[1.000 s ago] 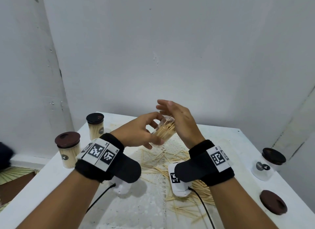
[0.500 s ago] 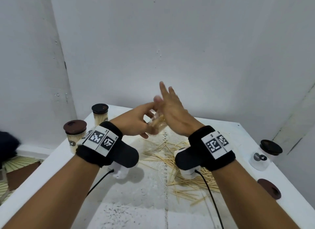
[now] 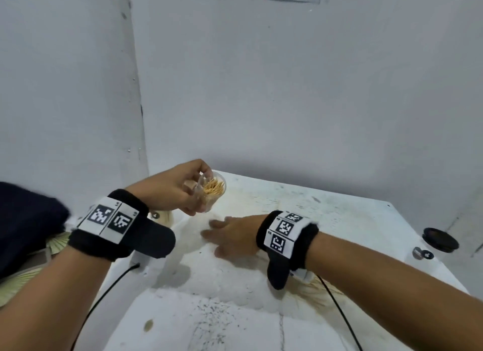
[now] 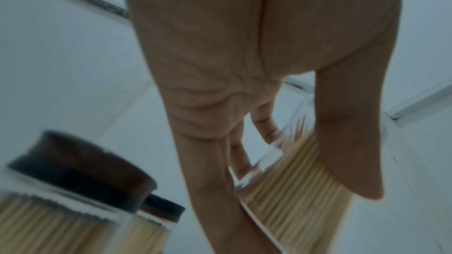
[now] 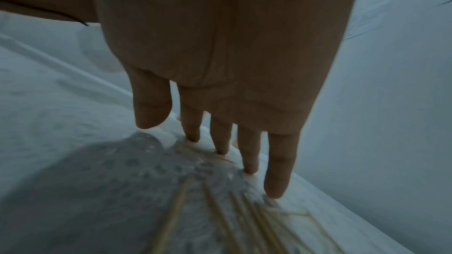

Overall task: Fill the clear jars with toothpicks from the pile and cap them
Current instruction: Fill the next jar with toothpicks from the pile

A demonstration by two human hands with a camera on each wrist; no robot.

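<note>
Left hand (image 3: 170,191): fingers curled round 1 clear jar (image 3: 210,191), uncapped, tipped, well stocked with toothpicks; raised off the table (image 3: 339,214), likely to take more. Right hand (image 3: 232,237): fingers straight, holding nothing, low over the toothpick pile (image 5: 220,219), seemingly to gather. 2 capped jars (image 4: 61,200) parked left, filled.

even, soft light; wrist views dim and motion-blurred; head view bends at edges.
</note>
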